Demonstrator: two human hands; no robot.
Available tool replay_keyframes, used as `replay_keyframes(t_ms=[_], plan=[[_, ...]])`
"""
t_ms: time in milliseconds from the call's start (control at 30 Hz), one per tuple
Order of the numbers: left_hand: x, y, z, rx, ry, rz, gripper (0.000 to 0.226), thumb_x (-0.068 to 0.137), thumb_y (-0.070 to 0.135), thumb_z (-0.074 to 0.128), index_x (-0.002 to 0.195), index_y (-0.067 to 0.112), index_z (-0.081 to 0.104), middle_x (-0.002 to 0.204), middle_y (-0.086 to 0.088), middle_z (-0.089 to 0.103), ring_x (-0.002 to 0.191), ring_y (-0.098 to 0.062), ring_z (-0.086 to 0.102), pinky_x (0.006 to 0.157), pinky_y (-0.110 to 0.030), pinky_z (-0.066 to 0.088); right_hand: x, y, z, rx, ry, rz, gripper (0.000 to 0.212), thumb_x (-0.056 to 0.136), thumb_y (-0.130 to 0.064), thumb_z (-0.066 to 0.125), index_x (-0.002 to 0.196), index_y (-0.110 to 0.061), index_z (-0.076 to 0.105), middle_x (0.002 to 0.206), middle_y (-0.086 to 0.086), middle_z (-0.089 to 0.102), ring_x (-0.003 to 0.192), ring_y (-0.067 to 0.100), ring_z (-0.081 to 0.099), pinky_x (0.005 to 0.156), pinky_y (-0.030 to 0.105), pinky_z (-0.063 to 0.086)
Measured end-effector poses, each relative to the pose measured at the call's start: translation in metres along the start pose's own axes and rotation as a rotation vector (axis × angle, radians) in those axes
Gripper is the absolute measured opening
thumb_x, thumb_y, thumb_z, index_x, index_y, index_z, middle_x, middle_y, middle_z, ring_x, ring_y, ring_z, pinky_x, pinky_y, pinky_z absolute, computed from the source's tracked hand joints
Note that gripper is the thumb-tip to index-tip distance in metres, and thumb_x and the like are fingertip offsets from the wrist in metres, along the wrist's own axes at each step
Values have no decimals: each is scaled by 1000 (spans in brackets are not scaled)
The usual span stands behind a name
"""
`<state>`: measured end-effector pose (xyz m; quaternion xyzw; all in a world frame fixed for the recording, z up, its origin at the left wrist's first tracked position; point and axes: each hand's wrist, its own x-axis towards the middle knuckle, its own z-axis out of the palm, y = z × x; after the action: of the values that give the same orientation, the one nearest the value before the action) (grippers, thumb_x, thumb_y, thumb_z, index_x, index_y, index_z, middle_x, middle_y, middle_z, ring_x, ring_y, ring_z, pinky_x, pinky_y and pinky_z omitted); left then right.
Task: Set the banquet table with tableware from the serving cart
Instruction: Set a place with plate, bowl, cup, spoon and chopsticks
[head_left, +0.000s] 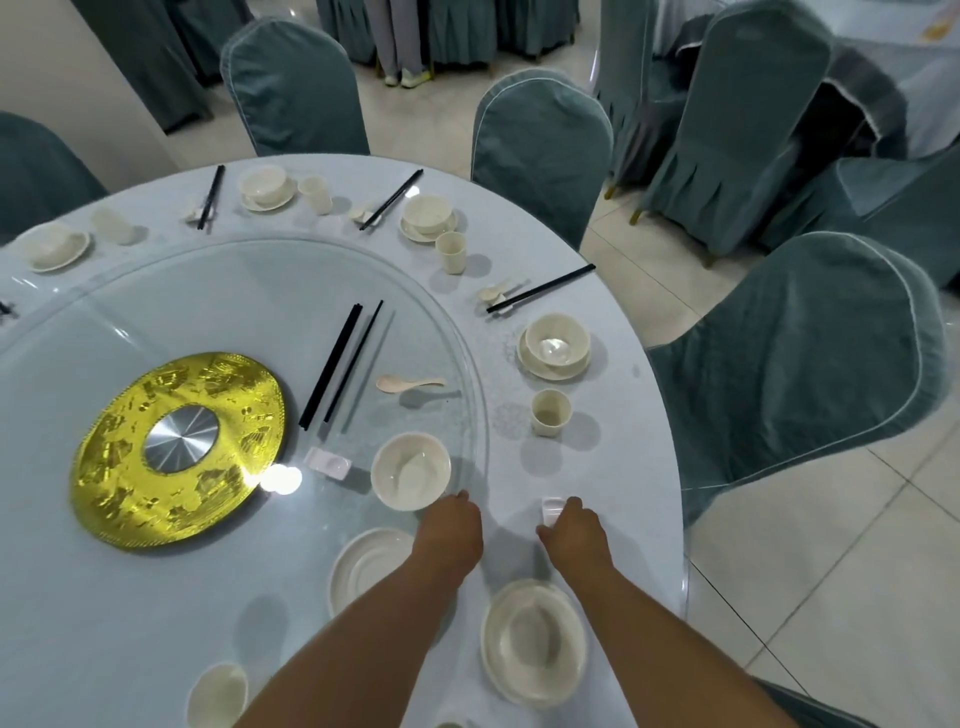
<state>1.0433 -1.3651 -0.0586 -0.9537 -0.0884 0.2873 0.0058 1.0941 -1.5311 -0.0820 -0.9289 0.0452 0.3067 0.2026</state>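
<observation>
My right hand (574, 532) pinches a small white chopstick rest (550, 506) low over the pale blue table (639, 467). My left hand (452, 525) sits at the rim of the glass turntable (208, 291), fingers curled down next to a cream bowl (410, 470); whether it grips anything is hidden. On the turntable lie black chopsticks (340, 364), a cream spoon (408, 383), another white rest (327, 461) and an empty plate (366, 569). A bowl on a plate (532, 642) sits near me, between my arms.
Set places with bowl (556, 345), cup (550, 413) and chopsticks (540, 288) ring the far edge. A gold disc (176, 447) marks the turntable's centre. Teal-covered chairs (795, 374) crowd the table's right side. A person's legs (400, 41) stand far back.
</observation>
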Motion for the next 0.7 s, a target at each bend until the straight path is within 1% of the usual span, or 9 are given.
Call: replay_keyframes(t_ms=[67, 200, 267, 367, 467, 533, 567, 633, 700], plan=[[-3, 3, 0, 27, -10, -2, 35, 92, 6, 44, 126, 7, 54, 127, -10, 58, 115, -26, 58, 91, -35, 46, 0, 2, 0, 8, -8, 5, 51, 89, -36, 66, 124, -7, 44, 122, 15, 57, 112, 29, 59, 88, 32, 47], [-7, 7, 5, 48, -27, -14, 41, 92, 10, 45, 132, 6, 51, 131, -11, 54, 119, -27, 55, 94, -37, 44, 0, 3, 1, 6, -8, -14, 51, 89, -36, 67, 125, -7, 45, 122, 15, 60, 111, 30, 61, 85, 31, 48], [-12, 6, 8, 41, -24, -15, 38, 92, 9, 46, 129, 6, 53, 131, -12, 54, 118, -28, 55, 94, -38, 44, -2, 4, 4, 1, -9, -27, 52, 90, -36, 67, 126, -6, 45, 123, 16, 60, 112, 30, 61, 85, 31, 48], [-17, 5, 11, 13, -15, -3, 37, 94, 8, 45, 130, 3, 53, 138, -15, 50, 123, -30, 53, 98, -39, 44, -4, 6, 8, -9, 1, -54, 52, 90, -37, 66, 127, -5, 47, 123, 16, 60, 113, 29, 60, 85, 30, 46], [-24, 2, 15, -16, -25, 8, 39, 95, 8, 45, 133, 0, 51, 144, -16, 43, 129, -31, 47, 102, -41, 42, -4, 3, 9, -10, 8, -52, 55, 89, -41, 66, 127, -6, 47, 122, 14, 60, 112, 28, 59, 85, 30, 46], [-28, 0, 20, -37, -25, 12, 40, 95, 8, 43, 134, -1, 50, 143, -16, 44, 129, -32, 45, 102, -42, 42, -5, 1, 10, -77, 12, -72, 54, 90, -42, 64, 128, -8, 46, 124, 12, 57, 115, 27, 57, 90, 32, 46], [-30, -2, 24, -44, -23, 18, 42, 95, 7, 42, 135, -2, 48, 141, -16, 45, 129, -31, 46, 102, -41, 42, -6, 0, 11, -152, 15, -100, 51, 91, -40, 61, 130, -11, 45, 125, 11, 55, 116, 28, 55, 92, 34, 47], [-35, -5, 29, -55, -25, 18, 45, 95, 6, 41, 140, -1, 42, 140, -15, 47, 128, -29, 47, 103, -39, 42, -8, 2, 14, -331, 41, -177, 43, 93, -30, 53, 135, -19, 45, 126, 9, 49, 116, 28, 50, 93, 36, 45], [-38, -8, 33, -74, -38, 19, 48, 95, 6, 41, 142, 0, 40, 141, -14, 47, 129, -28, 47, 105, -38, 42, -10, 4, 12, -427, 72, -260, 46, 92, -19, 49, 137, -28, 47, 130, 7, 43, 117, 27, 46, 97, 35, 41]])
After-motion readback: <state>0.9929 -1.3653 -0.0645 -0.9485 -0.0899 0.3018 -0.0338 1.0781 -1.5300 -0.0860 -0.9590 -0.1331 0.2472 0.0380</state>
